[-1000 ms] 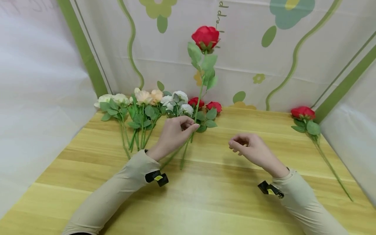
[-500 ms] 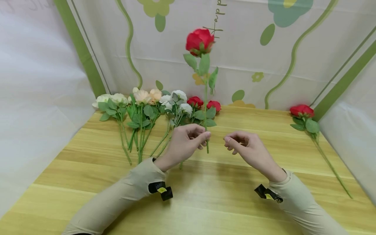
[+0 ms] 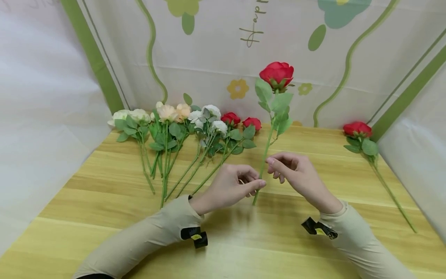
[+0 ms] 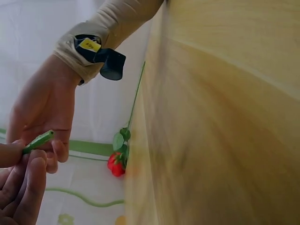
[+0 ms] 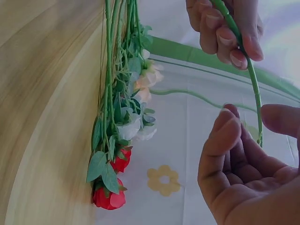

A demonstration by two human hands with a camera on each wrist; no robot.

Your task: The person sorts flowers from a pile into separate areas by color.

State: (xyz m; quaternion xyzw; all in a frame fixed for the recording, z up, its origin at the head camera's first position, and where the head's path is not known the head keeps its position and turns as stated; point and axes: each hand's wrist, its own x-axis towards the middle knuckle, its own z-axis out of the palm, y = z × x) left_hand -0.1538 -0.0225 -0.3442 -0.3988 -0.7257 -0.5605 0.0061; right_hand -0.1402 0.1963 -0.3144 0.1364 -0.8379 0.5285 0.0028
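Observation:
A long-stemmed red rose stands nearly upright above the table, leaning slightly right. Low on its stem, my left hand pinches it between thumb and fingers. The cut end pokes out of that grip in the left wrist view. My right hand is beside the stem, a little higher than the left. In the right wrist view, the stem runs between the right thumb and fingers with a gap showing, the fingers loosely bent.
Along the table's back left lie cream flowers, peach flowers, white flowers and two red roses, stems toward me. Another red rose lies at the right edge of the wooden table. A printed curtain hangs behind.
My left hand has carried the red rose rightward and lower, from over the laid flowers to beside my right hand. The right hand has barely moved.

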